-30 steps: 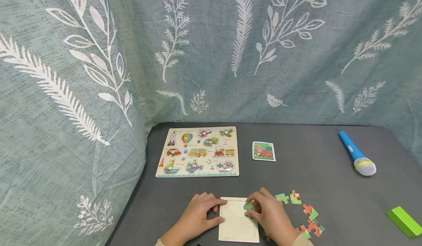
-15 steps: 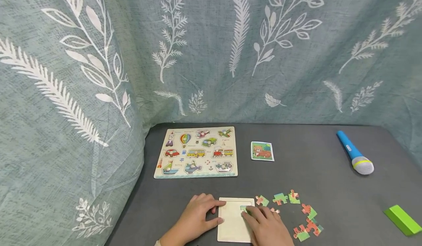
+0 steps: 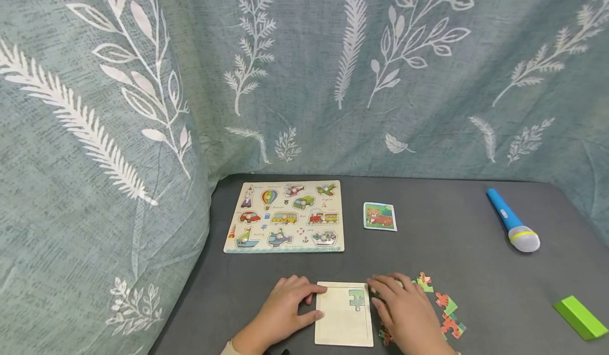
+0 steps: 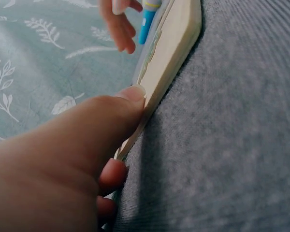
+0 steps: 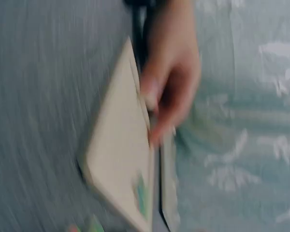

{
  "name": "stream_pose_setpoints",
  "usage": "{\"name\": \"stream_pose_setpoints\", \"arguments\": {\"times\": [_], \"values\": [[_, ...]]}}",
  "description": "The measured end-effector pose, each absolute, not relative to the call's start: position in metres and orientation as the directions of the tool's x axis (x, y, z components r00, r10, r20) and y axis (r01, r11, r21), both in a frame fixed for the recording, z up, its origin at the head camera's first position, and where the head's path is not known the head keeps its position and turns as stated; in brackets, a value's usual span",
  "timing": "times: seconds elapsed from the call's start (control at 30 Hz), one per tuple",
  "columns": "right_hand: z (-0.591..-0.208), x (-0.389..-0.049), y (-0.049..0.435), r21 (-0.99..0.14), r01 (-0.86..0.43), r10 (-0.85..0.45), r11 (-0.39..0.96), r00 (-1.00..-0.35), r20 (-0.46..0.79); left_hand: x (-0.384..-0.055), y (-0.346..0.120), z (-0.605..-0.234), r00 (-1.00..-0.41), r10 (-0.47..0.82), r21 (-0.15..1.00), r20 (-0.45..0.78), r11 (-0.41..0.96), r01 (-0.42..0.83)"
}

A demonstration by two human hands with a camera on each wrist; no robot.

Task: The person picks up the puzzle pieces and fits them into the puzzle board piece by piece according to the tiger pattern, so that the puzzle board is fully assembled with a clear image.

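A pale wooden puzzle tray (image 3: 340, 328) lies on the dark table with one green jigsaw piece (image 3: 357, 298) in its upper right corner. My left hand (image 3: 292, 305) rests at the tray's left side, index fingertip by the top corner and thumb lower down. In the left wrist view that thumb (image 4: 131, 93) presses on the tray's wooden edge. Just off the right edge, my right hand (image 3: 404, 307) hovers with relaxed fingers over loose jigsaw pieces (image 3: 452, 324), hiding several of them. The right wrist view is blurred, showing the tray (image 5: 116, 130) and my left hand (image 5: 176, 67).
Behind the tray lies a vehicle peg puzzle board (image 3: 285, 247), with a small bear picture card (image 3: 379, 217) to its right. A blue toy microphone (image 3: 511, 218) and a green block (image 3: 581, 318) are on the right. A leaf-patterned curtain (image 3: 304, 80) borders the table.
My right hand set the green jigsaw piece into the tray's upper right corner, let go, and moved right over the loose pieces. The left hand stayed at the tray's left edge.
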State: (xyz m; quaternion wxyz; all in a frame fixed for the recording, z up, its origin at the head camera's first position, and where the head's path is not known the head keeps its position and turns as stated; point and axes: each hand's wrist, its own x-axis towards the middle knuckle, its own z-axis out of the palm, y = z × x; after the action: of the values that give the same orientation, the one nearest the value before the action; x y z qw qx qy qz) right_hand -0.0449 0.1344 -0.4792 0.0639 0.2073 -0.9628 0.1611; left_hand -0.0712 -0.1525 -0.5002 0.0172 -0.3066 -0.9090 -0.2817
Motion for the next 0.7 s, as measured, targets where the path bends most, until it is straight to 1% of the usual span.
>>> {"name": "stream_pose_setpoints", "arguments": {"times": [0.07,0.17,0.23,0.37,0.47,0.57,0.63,0.7], "values": [[-0.479,-0.048,0.139,-0.284,-0.46,-0.418,0.841,-0.887,0.199,-0.072,-0.152,-0.5,-0.813,0.549,0.507,0.197,0.653,0.563],[-0.482,-0.048,0.141,-0.271,-0.558,-0.533,0.784,-0.83,0.165,-0.073,-0.152,-0.5,-0.815,0.548,0.506,0.188,0.657,0.559],[-0.485,-0.048,0.139,-0.269,-0.582,-0.563,0.767,-0.812,0.154,-0.073,-0.152,-0.501,-0.816,0.546,0.508,0.188,0.657,0.557],[-0.488,-0.046,0.134,-0.243,-0.515,-0.485,0.822,-0.857,0.177,-0.073,-0.152,-0.502,-0.815,0.544,0.513,0.199,0.651,0.559],[-0.489,-0.046,0.131,-0.215,-0.474,-0.442,0.854,-0.878,0.181,-0.073,-0.152,-0.502,-0.814,0.545,0.512,0.203,0.649,0.562],[-0.489,-0.045,0.13,-0.223,-0.441,-0.408,0.869,-0.895,0.182,-0.072,-0.153,-0.503,-0.811,0.548,0.509,0.204,0.649,0.566],[-0.489,-0.045,0.13,-0.228,-0.438,-0.401,0.87,-0.896,0.189,-0.072,-0.154,-0.503,-0.811,0.549,0.509,0.201,0.649,0.566],[-0.49,-0.046,0.132,-0.232,-0.475,-0.44,0.849,-0.878,0.188,-0.072,-0.154,-0.502,-0.81,0.551,0.507,0.201,0.649,0.567]]}}
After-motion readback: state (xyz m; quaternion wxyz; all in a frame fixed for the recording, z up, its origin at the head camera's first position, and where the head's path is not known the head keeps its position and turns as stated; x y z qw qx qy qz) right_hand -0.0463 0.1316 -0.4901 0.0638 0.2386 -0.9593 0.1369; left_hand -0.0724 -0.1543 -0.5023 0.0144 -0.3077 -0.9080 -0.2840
